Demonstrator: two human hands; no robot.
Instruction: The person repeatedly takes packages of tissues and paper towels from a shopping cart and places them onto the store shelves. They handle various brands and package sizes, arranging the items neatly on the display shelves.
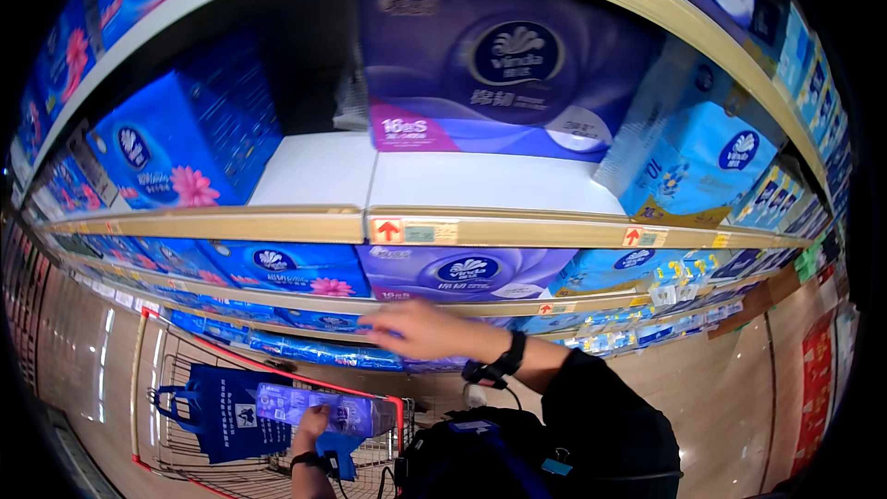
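Note:
A purple pack of tissues (277, 402) lies over the shopping cart at the lower left, and my left hand (312, 423) grips its near edge. My right hand (407, 328) reaches leftward across the front of the lower shelves, slightly blurred. Its fingers are loosely stretched, with nothing visible in them. Behind that hand is a purple tissue pack (536, 263) on the second shelf. A larger purple tissue pack (434, 65) stands on the shelf above, well beyond both hands.
Under the held pack is the red-rimmed wire shopping cart (136, 388), with a dark blue tote bag (217, 439) in it. Blue tissue packs (176, 134) fill the left shelves; a light blue pack (702, 166) sits at right. The shelf edge (517, 226) runs across the middle.

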